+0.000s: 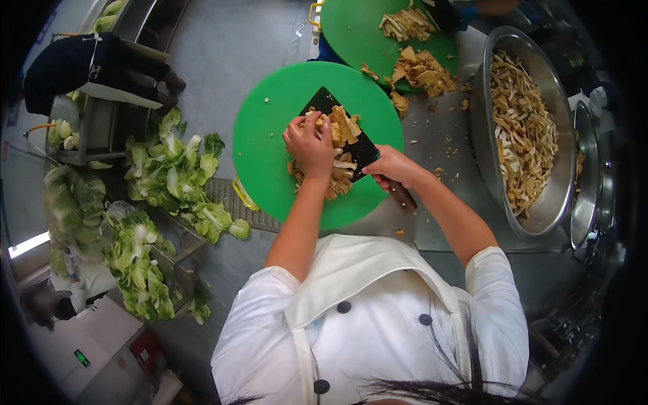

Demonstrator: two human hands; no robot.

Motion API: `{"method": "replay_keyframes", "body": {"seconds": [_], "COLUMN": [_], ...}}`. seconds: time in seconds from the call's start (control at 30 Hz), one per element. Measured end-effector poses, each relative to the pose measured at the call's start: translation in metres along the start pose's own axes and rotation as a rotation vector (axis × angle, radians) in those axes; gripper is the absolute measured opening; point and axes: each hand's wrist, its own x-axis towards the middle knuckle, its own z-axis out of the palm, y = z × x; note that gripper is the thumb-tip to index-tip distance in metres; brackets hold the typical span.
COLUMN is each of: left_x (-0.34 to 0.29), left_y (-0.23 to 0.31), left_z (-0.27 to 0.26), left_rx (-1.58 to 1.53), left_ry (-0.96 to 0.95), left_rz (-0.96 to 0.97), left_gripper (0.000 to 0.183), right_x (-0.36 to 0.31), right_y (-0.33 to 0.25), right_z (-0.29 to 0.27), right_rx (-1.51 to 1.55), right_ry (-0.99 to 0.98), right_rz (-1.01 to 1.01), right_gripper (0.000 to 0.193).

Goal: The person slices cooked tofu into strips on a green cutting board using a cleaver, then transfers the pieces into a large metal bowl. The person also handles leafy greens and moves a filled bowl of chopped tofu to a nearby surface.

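My right hand (393,169) grips the wooden handle of a cleaver (365,150). Its broad dark blade lies nearly flat over a round green cutting board (270,162). Tan, brown-edged food pieces (346,128) rest on the blade; they resemble fried tofu, though I cannot tell their kind for sure. Curled over the pieces at the blade's left side is my left hand (312,145), closed on some of them, with its fingertips partly hidden. More cut pieces (341,177) lie on the board below the blade, partly covered by my left wrist.
At the right stands a large metal basin (487,135) full of cut strips. Beyond my board, a second green board (344,30) holds more pieces beside another person's hand (496,7). Leafy cabbage (179,175) is heaped at the left, near a person in dark clothing (61,71).
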Motion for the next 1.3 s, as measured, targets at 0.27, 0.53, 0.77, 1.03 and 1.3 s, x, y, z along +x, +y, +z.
{"method": "replay_keyframes", "body": {"seconds": [0.27,0.53,0.77,1.03,1.3], "left_x": [0.028,0.044,0.031,0.023,0.004], "left_y": [0.03,0.058,0.154,0.338,0.348], "left_z": [0.0,-0.008,-0.019,0.058,0.127], "left_rx": [-0.075,-0.185,-0.26,-0.652,-0.607], "left_ry": [0.091,0.061,0.02,-0.048,-0.628], "left_rz": [0.074,0.212,0.262,0.692,0.536], "left_gripper": [0.015,0.012,0.012,0.019,0.032], "right_x": [-0.026,-0.046,-0.124,-0.247,-0.271], "right_y": [-0.014,-0.006,0.007,0.034,0.106], "right_z": [0.006,0.001,-0.024,-0.095,-0.195], "right_rx": [0.212,0.31,0.387,0.67,-0.851], "right_ry": [0.007,0.021,0.031,0.515,1.631], "right_rz": [-0.084,-0.215,-0.354,-0.561,-0.29], "right_gripper": [0.055,0.048,0.024,0.017,0.031]}}
